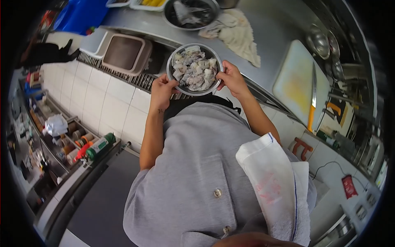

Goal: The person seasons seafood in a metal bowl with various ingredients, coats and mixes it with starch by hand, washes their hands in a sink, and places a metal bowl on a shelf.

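Observation:
A round metal bowl [170, 71] full of pale grey, chunky raw pieces [195, 68] is held level in front of my body, at the counter's edge. My left hand [163, 87] grips its left rim, thumb on top. On the right side, my right hand [231, 77] pinches the rim between thumb and fingers. Behind the bowl, on the steel counter, a larger metal bowl [191, 14] holds dark liquid and a greyish piece. A crumpled beige cloth [236, 35] lies beside it.
A white cutting board [294, 82] with an orange-handled knife [312, 96] lies at the right. Brown rectangular tubs [123, 53] stand at the left, near a blue container [78, 15]. Someone's dark-clothed leg [49, 53] shows at far left. Bottles [98, 146] line a lower-left shelf.

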Available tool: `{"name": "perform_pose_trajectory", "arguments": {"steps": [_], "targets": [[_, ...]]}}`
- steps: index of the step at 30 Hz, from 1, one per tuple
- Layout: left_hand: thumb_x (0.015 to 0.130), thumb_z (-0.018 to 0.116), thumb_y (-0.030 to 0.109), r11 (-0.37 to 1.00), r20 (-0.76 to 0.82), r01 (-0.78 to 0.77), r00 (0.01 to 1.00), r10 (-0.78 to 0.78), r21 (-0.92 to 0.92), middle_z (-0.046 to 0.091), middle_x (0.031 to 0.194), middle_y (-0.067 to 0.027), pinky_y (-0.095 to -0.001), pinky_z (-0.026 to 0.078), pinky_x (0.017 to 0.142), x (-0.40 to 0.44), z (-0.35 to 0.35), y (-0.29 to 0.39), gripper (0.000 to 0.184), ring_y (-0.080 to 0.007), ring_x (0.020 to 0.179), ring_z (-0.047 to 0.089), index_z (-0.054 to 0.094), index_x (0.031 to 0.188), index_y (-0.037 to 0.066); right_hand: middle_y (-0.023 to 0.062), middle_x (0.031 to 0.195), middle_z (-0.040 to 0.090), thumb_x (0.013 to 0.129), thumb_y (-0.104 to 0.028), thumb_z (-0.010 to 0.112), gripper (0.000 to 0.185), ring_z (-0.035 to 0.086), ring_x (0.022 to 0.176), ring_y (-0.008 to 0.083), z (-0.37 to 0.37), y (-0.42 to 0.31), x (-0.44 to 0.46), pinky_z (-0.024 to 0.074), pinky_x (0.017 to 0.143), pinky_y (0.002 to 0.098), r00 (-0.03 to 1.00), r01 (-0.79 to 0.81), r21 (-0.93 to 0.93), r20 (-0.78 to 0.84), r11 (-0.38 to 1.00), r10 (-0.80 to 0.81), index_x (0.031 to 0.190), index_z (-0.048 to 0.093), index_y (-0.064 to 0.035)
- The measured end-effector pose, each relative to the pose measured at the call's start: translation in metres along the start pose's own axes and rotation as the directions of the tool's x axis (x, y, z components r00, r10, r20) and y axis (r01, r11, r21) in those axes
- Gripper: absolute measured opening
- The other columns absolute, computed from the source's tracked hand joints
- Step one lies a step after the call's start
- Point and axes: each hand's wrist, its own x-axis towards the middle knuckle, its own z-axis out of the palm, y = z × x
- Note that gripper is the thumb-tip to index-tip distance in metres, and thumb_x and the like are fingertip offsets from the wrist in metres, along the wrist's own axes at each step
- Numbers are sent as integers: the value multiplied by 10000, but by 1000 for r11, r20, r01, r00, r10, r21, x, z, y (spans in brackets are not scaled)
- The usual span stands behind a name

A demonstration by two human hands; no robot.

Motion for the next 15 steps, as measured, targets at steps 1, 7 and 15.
{"name": "perform_pose_trajectory", "arguments": {"steps": [1,7,15], "targets": [[780,586,14,1000,-19,-7,1000,7,-14,624,771,-21,-231,524,577,-5,-16,1,48,-96,660,603,564,778,58,46,701,493,734,16,550,117,542,491,135,18,-1,3,490,371,256,1000,-6,1,19,1000,6,777,450,-27],[795,595,34,997,-117,-7,993,-2,-81,610,759,-11,-229,517,564,-31,-88,7,105,-94,650,593,517,739,78,45,703,498,727,19,546,101,563,500,138,94,5,25,499,365,262,993,-43,-45,107,998,47,785,472,-19],[799,610,31,980,-184,3,982,-40,-197,619,825,-43,-270,552,598,-55,-180,11,109,-120,705,620,507,794,68,56,738,556,736,30,524,152,571,511,134,195,28,50,503,382,244,979,-108,-30,172,994,111,878,509,-24]]}}
